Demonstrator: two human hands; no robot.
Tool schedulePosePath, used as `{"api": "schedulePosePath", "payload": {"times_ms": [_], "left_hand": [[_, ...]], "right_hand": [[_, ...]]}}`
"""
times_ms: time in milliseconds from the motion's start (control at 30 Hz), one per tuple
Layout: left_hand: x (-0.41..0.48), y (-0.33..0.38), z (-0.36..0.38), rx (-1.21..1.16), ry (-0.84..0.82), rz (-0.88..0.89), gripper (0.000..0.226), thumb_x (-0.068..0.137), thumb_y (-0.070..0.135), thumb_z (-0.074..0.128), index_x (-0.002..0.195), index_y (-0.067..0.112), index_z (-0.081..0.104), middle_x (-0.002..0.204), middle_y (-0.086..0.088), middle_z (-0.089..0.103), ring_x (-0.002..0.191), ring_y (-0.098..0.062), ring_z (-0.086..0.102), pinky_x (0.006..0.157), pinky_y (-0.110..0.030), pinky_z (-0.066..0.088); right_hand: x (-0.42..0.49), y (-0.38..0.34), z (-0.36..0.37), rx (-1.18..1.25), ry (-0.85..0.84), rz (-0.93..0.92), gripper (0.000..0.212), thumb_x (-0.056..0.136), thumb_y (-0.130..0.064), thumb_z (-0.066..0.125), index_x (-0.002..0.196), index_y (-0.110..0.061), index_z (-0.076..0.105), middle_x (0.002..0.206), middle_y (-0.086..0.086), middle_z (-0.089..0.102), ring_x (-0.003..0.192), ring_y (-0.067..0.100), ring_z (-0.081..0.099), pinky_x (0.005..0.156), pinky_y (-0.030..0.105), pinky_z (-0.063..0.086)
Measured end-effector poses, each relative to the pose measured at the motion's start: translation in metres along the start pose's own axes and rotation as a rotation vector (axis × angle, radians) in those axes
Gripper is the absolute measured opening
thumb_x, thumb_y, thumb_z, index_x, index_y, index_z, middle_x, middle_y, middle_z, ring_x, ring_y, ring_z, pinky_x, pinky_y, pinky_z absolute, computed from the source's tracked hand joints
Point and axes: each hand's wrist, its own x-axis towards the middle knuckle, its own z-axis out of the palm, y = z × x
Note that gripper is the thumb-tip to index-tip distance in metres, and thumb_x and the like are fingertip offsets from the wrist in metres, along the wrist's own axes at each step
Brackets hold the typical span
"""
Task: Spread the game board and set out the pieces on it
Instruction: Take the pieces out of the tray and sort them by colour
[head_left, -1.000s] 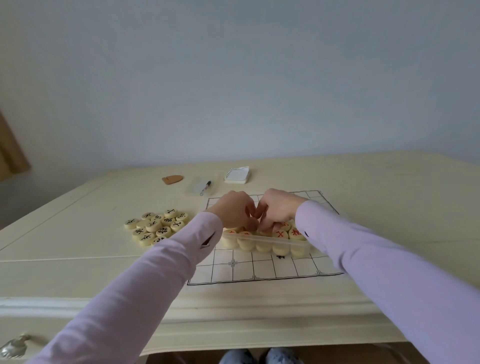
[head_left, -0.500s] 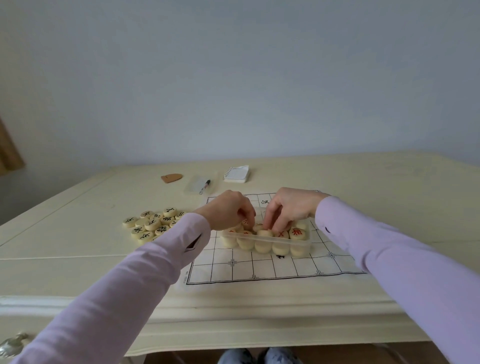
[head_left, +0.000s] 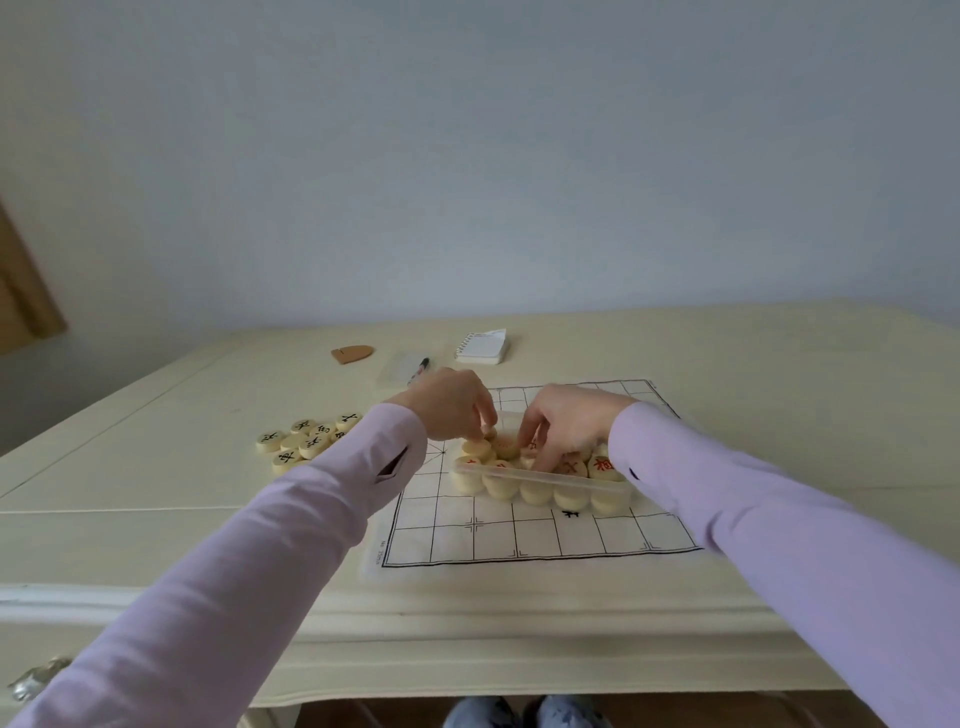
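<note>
Clear tray (head_left: 540, 474) of red-marked pieces (head_left: 602, 466)

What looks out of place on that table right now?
The clear tray of red-marked pieces sits on the board itself, covering its middle. The black-marked pieces lie heaped off the board, to its left. No piece stands on a grid point yet.

The hands are no longer pressed together over the clear box (head_left: 540, 475) as they were a second ago: they have drawn apart, and both now reach down among the red-marked pieces (head_left: 571, 465) inside it. The left hand (head_left: 451, 404) has shifted toward the box's left end, fingertips curled on a piece there. The right hand (head_left: 563, 421) has uncurled, its fingers spread and dipping into the middle of the box.
</note>
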Motion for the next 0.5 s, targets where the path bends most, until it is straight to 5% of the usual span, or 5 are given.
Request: {"api": "schedulePosePath", "payload": {"times_ms": [100, 267, 500], "left_hand": [[0.003, 0.001, 0.002, 0.034, -0.077, -0.023, 0.035, 0.084, 0.018, 0.067, 0.118, 0.021, 0.064, 0.11, 0.002, 0.068, 0.103, -0.017, 0.061, 0.095, -0.034, 0.047], [0.014, 0.008, 0.009, 0.132, 0.007, -0.065, 0.032, 0.083, 0.036, 0.067, 0.113, 0.023, 0.066, 0.108, -0.002, 0.066, 0.102, -0.023, 0.06, 0.085, -0.03, 0.047], [0.012, 0.001, 0.01, -0.054, 0.093, 0.013, 0.017, 0.081, 0.029, 0.068, 0.081, 0.013, 0.074, 0.074, -0.008, 0.067, 0.071, -0.022, 0.057, 0.064, -0.025, 0.043]], "right_hand": [[0.001, -0.005, -0.006, -0.105, 0.086, 0.02, 0.058, 0.069, -0.019, 0.081, 0.122, -0.019, 0.059, 0.109, -0.001, 0.061, 0.094, 0.022, 0.064, 0.075, 0.031, 0.054], [0.009, -0.011, -0.002, 0.086, 0.141, -0.038, 0.04, 0.084, -0.013, 0.069, 0.122, -0.011, 0.059, 0.11, 0.009, 0.068, 0.089, 0.025, 0.069, 0.083, 0.034, 0.056], [0.012, -0.007, 0.003, 0.375, 0.143, -0.021, 0.031, 0.096, -0.003, 0.045, 0.125, -0.001, 0.055, 0.102, 0.014, 0.066, 0.07, 0.019, 0.066, 0.057, 0.021, 0.052]]}}
